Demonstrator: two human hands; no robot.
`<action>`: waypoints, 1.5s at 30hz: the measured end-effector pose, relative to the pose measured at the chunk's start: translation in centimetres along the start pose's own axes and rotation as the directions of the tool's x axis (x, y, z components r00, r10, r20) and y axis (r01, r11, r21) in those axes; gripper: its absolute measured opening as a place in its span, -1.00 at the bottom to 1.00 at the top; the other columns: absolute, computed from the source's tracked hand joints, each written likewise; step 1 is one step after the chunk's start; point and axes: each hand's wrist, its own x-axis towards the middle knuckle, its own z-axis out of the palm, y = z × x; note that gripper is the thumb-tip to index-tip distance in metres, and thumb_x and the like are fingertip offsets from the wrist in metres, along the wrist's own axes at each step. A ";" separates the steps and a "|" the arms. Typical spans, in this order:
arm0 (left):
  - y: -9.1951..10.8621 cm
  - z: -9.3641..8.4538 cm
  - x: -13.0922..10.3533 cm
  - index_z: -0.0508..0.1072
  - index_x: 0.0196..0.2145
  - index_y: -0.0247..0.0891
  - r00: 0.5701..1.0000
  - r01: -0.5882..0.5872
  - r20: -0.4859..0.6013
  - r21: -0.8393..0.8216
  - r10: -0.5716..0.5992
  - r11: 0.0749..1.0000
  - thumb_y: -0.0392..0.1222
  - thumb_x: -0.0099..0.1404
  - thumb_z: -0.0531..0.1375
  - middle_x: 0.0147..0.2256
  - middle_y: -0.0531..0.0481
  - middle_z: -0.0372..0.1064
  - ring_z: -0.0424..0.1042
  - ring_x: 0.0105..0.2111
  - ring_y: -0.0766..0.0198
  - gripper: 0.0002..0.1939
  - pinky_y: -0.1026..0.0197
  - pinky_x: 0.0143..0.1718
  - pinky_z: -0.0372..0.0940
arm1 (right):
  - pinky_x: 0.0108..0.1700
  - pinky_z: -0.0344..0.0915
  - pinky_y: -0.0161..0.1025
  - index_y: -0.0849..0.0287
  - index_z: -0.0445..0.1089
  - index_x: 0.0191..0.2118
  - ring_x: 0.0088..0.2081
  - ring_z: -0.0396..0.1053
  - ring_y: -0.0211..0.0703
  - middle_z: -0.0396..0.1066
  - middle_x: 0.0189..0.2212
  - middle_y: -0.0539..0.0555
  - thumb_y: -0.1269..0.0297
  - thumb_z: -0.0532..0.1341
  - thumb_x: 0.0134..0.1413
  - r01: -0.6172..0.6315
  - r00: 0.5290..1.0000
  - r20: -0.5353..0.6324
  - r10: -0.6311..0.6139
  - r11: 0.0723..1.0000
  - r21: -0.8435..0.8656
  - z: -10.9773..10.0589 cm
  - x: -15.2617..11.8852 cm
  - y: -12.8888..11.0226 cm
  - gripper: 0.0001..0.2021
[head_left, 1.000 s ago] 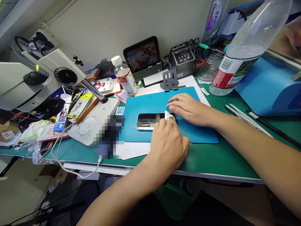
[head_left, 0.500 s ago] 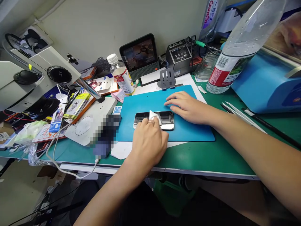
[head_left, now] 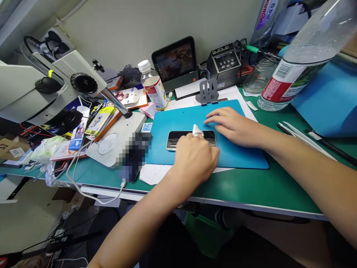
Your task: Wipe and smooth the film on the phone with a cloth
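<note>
A phone (head_left: 173, 140) lies with its dark glossy face up on a blue mat (head_left: 178, 118). My left hand (head_left: 195, 156) is closed over the phone's lower edge, its fingers pressed together around a folded white wipe (head_left: 197, 130) on the screen. The wipe's tip sticks up beyond the knuckles, and the hand hides part of the phone's right half. Just right of the phone, my right hand (head_left: 232, 125) rests on the mat with its fingers spread and nothing in it.
A microscope (head_left: 83, 82) stands at the left beside boxes and cables. Behind the mat are a small drink bottle (head_left: 154, 87), a display (head_left: 175, 61), a grey stand (head_left: 208, 91) and a black device (head_left: 224, 63). A large water bottle (head_left: 290, 78) leans at the right.
My left hand has moved right along the phone with the wipe. My right hand stays spread at the phone's right. The whole view has shifted, with things now further right.
</note>
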 end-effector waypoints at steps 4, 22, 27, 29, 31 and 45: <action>0.9 0.1 2.4 0.58 -0.26 -0.31 1.000 -0.009 -0.002 -0.094 0.009 0.996 -0.20 0.50 0.00 -0.22 -0.21 0.58 0.55 -0.15 -0.01 -0.63 0.09 -0.19 0.36 | 0.23 0.24 0.38 0.06 0.58 0.07 0.21 0.33 0.30 0.51 0.09 0.28 0.22 0.03 0.30 0.020 1.000 0.008 -0.020 1.000 -0.004 0.0 0.1 0.5 -0.58; -6.8 -0.2 -2.4 0.56 0.07 -0.14 0.926 0.343 0.170 0.000 -0.338 0.939 -0.11 0.57 -0.12 -0.27 -0.15 0.63 0.61 -0.21 -0.07 -0.53 0.12 -0.28 0.32 | 0.23 0.24 0.40 0.06 0.58 0.06 0.23 0.31 0.33 0.50 0.12 0.28 0.03 0.02 0.36 -0.034 0.999 0.014 0.034 0.999 0.014 0.0 0.1 -0.4 -0.55; -5.6 -0.2 -3.8 0.48 0.19 -0.14 0.924 0.335 0.188 0.028 -0.334 0.942 -0.10 0.54 -0.04 -0.24 -0.15 0.63 0.62 -0.23 -0.05 -0.57 0.14 -0.28 0.34 | 0.23 0.24 0.39 0.00 0.59 0.05 0.21 0.34 0.33 0.52 0.09 0.24 0.01 0.05 0.34 -0.020 1.000 -0.011 0.020 1.000 0.019 0.1 0.1 0.1 -0.58; -5.3 -0.2 -4.8 0.43 0.26 -0.12 0.921 0.334 0.203 0.030 -0.333 0.942 -0.08 0.55 -0.03 -0.24 -0.15 0.63 0.63 -0.23 -0.04 -0.55 0.14 -0.28 0.34 | 0.23 0.22 0.42 0.01 0.59 0.04 0.21 0.33 0.35 0.52 0.10 0.25 0.01 0.05 0.33 -0.027 1.000 -0.005 0.027 0.999 0.021 0.2 0.1 0.0 -0.57; -5.6 -0.1 -5.2 0.41 0.29 -0.05 0.917 0.344 0.210 0.014 -0.339 0.939 -0.07 0.55 -0.02 -0.24 -0.13 0.64 0.63 -0.21 -0.05 -0.54 0.14 -0.27 0.35 | 0.24 0.20 0.45 0.05 0.60 0.04 0.22 0.32 0.39 0.51 0.11 0.28 0.00 0.04 0.32 -0.039 0.999 0.012 0.038 0.999 0.023 0.2 0.2 -0.1 -0.54; -6.6 0.7 -5.8 0.30 0.37 -0.08 0.911 0.371 0.176 0.050 -0.374 0.927 -0.03 0.59 -0.04 -0.26 -0.14 0.64 0.64 -0.23 -0.07 -0.51 0.12 -0.29 0.36 | 0.28 0.19 0.42 0.13 0.59 0.06 0.24 0.29 0.42 0.49 0.12 0.32 -0.09 0.00 0.31 -0.074 0.996 0.047 0.073 0.997 0.014 -0.2 0.5 -0.7 -0.45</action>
